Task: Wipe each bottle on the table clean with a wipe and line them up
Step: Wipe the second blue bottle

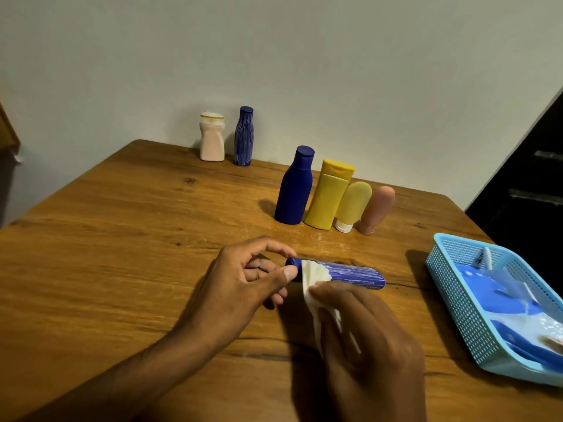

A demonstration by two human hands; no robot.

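Right hand (368, 336), nearest the camera, grips a white wipe (313, 278) and presses it against the neck end of a streaked blue bottle (350, 274) lying on its side on the wooden counter (122, 239). Left hand (243, 284) pinches the bottle's cap end between thumb and forefinger. Behind stands a row of four, touching or nearly so — dark blue bottle (294, 187), yellow bottle (329, 194), pale yellow tube (353, 205), pink tube (376, 210). Against the far wall stand a cream bottle (212, 137) and a second streaked blue bottle (243, 136). At right, a light blue basket (451, 287) holds a wipes packet (499, 296).
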